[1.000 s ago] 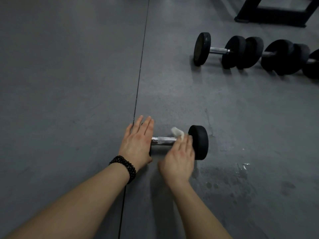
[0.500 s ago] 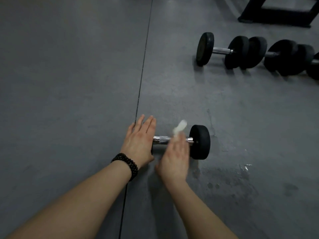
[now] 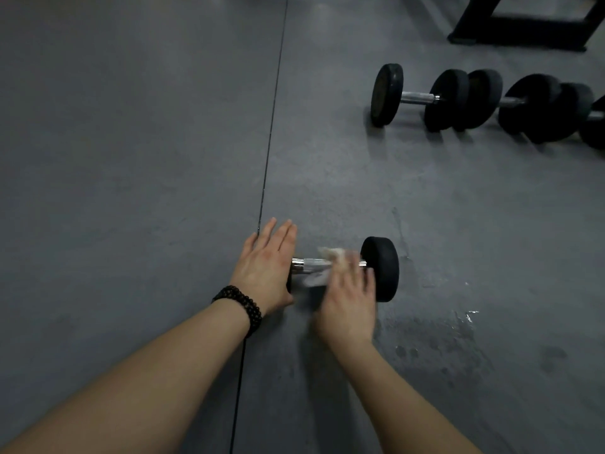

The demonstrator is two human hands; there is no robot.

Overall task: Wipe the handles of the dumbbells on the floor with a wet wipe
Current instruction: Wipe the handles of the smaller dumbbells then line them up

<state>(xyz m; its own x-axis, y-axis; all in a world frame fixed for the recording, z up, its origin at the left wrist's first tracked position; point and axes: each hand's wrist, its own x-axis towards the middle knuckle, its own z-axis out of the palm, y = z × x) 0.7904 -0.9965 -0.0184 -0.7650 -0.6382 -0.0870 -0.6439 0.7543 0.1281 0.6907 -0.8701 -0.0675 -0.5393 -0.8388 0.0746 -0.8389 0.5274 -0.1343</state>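
A white wipe (image 3: 322, 261) is held by the right hand (image 3: 347, 306) against the chrome handle (image 3: 309, 264) of the near dumbbell (image 3: 379, 269). The fingers (image 3: 355, 273) are blurred, so whether they are curled round the wipe or laid flat on it cannot be told. The left hand (image 3: 266, 268) is laid on the dumbbell's left head, which is almost wholly hidden under it; its fingers are straight and together, pointing away from the person, so this grip is flat and unclenched. A bracelet (image 3: 242, 306) of dark beads is worn on the left wrist. The dumbbell lies on the grey floor (image 3: 131, 158), its handle running left to right, just right of a dark seam (image 3: 270, 132) in the floor. A patch of wet marks (image 3: 438, 339) is seen on the floor near the right forearm. Well apart, at the upper right, more dumbbells (image 3: 422, 98) are lined up in a row on the floor, head against head. Behind them the black base of a rack (image 3: 523, 31) is seen.
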